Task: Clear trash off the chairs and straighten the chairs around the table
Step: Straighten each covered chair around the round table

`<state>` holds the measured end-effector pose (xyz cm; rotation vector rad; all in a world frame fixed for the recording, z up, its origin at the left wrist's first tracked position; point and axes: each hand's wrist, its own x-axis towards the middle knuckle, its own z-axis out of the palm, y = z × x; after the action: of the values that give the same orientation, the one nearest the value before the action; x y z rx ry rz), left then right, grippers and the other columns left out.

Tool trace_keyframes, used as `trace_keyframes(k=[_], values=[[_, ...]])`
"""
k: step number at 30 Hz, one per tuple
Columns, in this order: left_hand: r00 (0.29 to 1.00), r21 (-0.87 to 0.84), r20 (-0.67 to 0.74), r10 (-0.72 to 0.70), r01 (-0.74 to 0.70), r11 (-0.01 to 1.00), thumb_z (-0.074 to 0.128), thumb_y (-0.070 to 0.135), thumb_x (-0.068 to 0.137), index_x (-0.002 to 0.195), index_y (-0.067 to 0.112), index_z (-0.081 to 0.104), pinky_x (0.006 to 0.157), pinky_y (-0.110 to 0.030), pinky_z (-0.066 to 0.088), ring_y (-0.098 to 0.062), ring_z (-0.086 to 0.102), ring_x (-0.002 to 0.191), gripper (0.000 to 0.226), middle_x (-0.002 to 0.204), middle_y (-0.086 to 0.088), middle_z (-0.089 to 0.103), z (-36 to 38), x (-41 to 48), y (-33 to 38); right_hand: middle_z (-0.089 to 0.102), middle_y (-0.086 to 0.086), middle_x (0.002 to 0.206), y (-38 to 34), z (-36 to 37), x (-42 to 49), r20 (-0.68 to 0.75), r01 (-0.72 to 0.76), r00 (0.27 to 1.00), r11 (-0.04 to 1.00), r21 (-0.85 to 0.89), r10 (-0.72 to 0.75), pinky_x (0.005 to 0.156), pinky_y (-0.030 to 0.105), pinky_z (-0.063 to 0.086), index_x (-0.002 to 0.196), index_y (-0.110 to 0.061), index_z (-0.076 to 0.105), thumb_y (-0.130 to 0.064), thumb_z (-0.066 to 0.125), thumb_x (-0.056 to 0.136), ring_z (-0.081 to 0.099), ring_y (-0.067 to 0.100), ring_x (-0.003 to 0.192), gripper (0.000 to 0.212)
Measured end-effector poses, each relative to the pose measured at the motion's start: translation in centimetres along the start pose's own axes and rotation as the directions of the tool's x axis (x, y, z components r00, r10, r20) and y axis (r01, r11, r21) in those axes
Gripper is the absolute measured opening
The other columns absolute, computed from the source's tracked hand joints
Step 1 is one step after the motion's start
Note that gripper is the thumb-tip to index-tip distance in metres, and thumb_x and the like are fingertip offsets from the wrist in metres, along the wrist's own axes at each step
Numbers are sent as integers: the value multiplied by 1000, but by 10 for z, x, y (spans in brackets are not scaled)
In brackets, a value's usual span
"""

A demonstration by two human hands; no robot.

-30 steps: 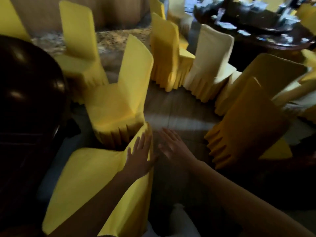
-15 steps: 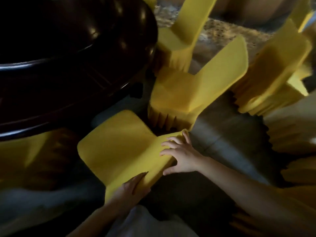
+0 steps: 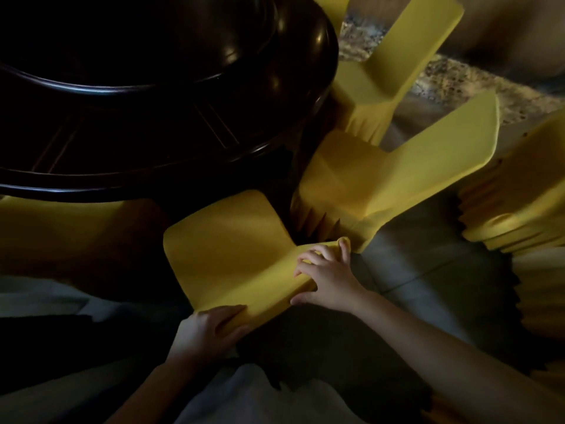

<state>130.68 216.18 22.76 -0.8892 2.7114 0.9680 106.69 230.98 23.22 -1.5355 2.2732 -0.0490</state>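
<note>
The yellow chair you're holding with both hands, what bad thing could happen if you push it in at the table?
1. The nearest yellow chair has its seat close to the dark round table, so a hard push might knock it against the table's edge.
2. The next chair stands very close beside it, and their pleated skirts might snag.
3. The right hand grips the backrest corner nearest that chair, so its fingers might get pinched. The left hand looks safer.

The chairs' covers (image 3: 232, 255) are plain bright yellow — pleated at the skirts. The round table (image 3: 159, 96) is glossy dark brown, nearly black. The floor (image 3: 422, 264) is grey tile, with a speckled brown-and-cream band (image 3: 458, 84) beyond.
</note>
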Motion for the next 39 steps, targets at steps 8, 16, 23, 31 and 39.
trace_keyframes(k=[8,16,23,31,39], values=[[992,29,-63,-110,112,993,29,85,58,110,35,68,78,-26,50,-13,67,97,82,109,9,71,-24,43,-16,38,-12,144,0,-21,60,16,-68,998,992,105,66,111,59,-10,105,-42,61,-72,62,68,14,15,141,48],[986,-51,-65,-153,150,987,51,75,64,108,31,70,75,-29,53,-14,65,95,65,107,6,71,-64,101,-47,25,-8,153,-4,-44,135,112,-75,991,995,58,68,109,63,-12,114,-41,57,-86,43,67,4,21,144,67],[984,-61,-98,-146,140,988,65,58,75,107,31,70,69,-22,45,-8,63,93,42,107,8,70,-91,151,-78,30,-8,149,-10,-59,197,65,-90,994,996,-1,90,109,65,-5,115,-39,55,-87,40,67,10,21,143,70],[969,-58,-221,-109,98,993,42,79,61,95,30,72,64,-21,46,-4,63,81,67,93,15,71,-119,200,-99,-7,-8,160,-7,-77,258,37,-96,994,994,-48,98,109,64,-4,150,-33,1,-89,40,64,-9,20,147,110],[977,-81,-197,-78,63,995,41,81,63,96,31,70,68,-28,54,-4,63,81,67,93,16,70,-134,237,-105,-3,-10,160,4,-95,295,74,-104,992,994,-40,107,111,62,-6,151,-34,9,-88,41,65,-9,18,147,107]])
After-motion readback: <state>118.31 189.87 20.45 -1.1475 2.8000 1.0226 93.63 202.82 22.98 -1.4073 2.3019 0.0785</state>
